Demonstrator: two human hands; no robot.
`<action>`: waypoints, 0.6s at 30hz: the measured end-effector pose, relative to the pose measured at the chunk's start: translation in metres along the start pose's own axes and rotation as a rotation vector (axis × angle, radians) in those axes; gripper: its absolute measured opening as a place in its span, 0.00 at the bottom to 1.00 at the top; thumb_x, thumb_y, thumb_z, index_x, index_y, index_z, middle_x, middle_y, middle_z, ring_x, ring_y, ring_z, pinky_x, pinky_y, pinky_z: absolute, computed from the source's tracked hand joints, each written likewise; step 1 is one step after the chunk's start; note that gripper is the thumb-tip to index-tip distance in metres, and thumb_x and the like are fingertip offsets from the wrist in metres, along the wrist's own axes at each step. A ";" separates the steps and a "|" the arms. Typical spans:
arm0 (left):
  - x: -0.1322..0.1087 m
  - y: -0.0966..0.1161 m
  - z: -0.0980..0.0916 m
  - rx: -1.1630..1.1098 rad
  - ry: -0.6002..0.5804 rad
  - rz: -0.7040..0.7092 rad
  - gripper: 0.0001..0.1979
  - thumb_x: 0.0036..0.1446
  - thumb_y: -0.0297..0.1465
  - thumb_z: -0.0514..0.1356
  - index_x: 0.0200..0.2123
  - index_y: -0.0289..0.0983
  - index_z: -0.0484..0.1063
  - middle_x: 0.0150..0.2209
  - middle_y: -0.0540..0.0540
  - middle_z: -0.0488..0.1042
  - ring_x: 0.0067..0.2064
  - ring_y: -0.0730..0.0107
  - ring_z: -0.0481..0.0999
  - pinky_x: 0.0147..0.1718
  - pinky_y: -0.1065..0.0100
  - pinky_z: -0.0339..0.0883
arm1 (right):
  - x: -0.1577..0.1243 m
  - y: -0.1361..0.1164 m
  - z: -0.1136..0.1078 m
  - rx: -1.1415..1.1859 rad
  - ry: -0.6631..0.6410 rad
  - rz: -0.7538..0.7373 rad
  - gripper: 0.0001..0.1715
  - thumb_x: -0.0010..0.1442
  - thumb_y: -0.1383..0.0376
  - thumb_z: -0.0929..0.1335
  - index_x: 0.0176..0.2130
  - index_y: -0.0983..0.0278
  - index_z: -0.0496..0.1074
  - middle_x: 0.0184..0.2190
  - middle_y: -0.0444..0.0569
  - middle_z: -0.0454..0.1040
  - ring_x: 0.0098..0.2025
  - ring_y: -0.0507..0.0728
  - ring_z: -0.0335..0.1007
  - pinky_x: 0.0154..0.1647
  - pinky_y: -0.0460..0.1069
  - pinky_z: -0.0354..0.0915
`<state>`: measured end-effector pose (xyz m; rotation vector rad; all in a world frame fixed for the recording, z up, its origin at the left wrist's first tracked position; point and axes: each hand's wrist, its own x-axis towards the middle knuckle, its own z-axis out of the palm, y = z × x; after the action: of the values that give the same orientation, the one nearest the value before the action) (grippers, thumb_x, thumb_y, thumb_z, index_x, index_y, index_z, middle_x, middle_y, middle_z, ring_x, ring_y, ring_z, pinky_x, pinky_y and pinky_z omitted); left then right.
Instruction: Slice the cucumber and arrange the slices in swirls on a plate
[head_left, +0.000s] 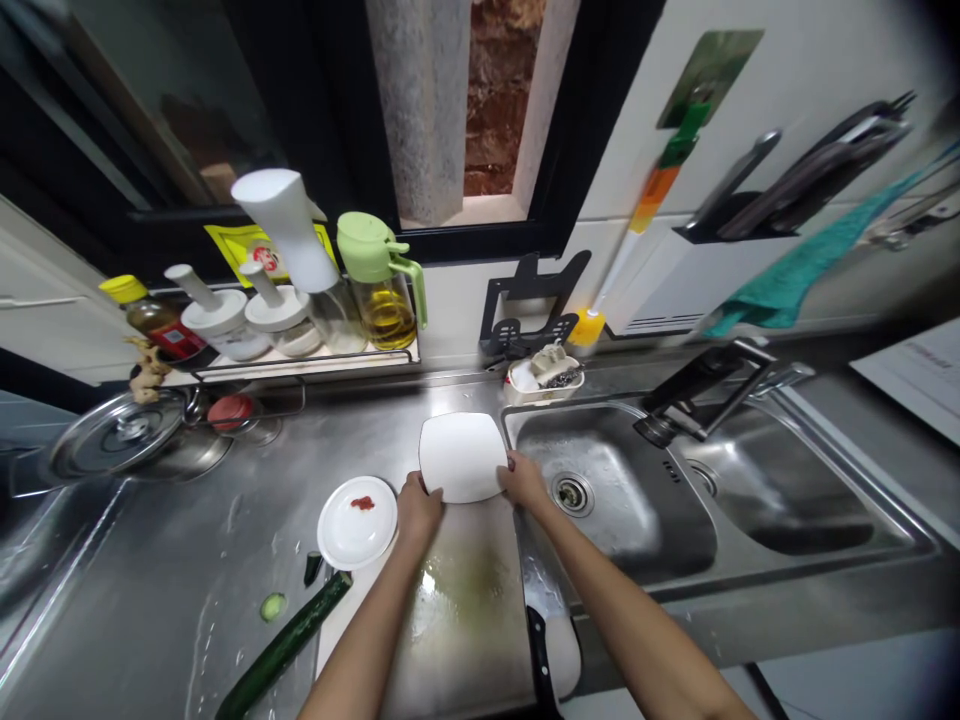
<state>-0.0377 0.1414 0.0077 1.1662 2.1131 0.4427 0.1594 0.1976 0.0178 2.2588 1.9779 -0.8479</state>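
Between my two hands is a white rounded-square plate [463,457], gripped at its opposite sides over the far end of a wet cutting board [465,640]. The fingers of my left hand [420,508] are closed on the plate's left edge. On the right edge, my right hand [523,480] holds it the same way. Left of the board lie a cut cucumber [289,645], a dark end piece [313,568] and a pale slice [273,606]. A round white plate [357,535] with a little red food stands near my left hand. A black-handled knife [538,650] rests along the board's right side.
To the right is a double sink [615,500] with a black faucet [682,395]. A sponge holder [544,380] sits behind it. Seasoning jars and an oil jug [382,290] line a rack at the back left, above a lidded pot [135,440].
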 end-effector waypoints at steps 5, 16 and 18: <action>-0.035 -0.016 -0.004 -0.059 -0.002 0.051 0.15 0.52 0.31 0.59 0.44 0.34 0.67 0.37 0.42 0.76 0.37 0.65 0.74 0.37 0.68 0.62 | -0.040 0.012 -0.004 0.015 0.017 -0.034 0.18 0.57 0.61 0.64 0.46 0.65 0.69 0.32 0.49 0.73 0.43 0.58 0.64 0.38 0.48 0.55; -0.116 -0.072 0.013 -0.211 -0.043 0.072 0.17 0.53 0.32 0.55 0.47 0.36 0.65 0.38 0.42 0.76 0.38 0.62 0.76 0.38 0.66 0.66 | -0.119 0.032 0.031 -0.140 -0.081 -0.020 0.22 0.53 0.60 0.67 0.47 0.65 0.66 0.41 0.56 0.73 0.54 0.67 0.59 0.43 0.55 0.57; -0.119 -0.077 0.015 -0.197 -0.053 0.061 0.16 0.53 0.32 0.55 0.46 0.36 0.65 0.37 0.43 0.76 0.36 0.63 0.76 0.37 0.66 0.66 | -0.122 0.033 0.037 -0.167 -0.084 -0.032 0.19 0.53 0.61 0.67 0.45 0.64 0.66 0.41 0.56 0.73 0.53 0.67 0.59 0.43 0.56 0.57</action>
<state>-0.0300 -0.0009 -0.0009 1.1170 1.9442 0.6265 0.1700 0.0663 0.0255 2.0728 1.9725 -0.7366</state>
